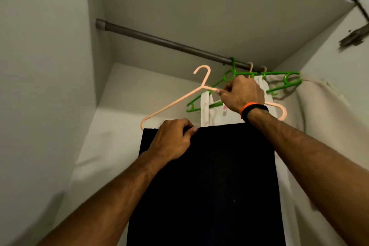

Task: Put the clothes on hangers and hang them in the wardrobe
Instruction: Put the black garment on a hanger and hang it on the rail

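A black garment (215, 175) hangs folded over the bottom bar of a peach plastic hanger (173, 104). My right hand (242, 94) grips the hanger's right shoulder just beside the neck, and its hook (202, 72) is free in the air below the grey wardrobe rail (159, 41). My left hand (171, 140) pinches the top edge of the black garment near its left end. Green hangers (287, 80) and two peach hooks sit on the rail at its right end, partly hidden behind my right hand.
A white garment (213, 112) hangs behind the black one, and pale cloth (319, 126) hangs at the right wall. White wardrobe walls close in left, back and right, with a shelf panel (209, 6) just above the rail. The rail's left stretch carries no hangers.
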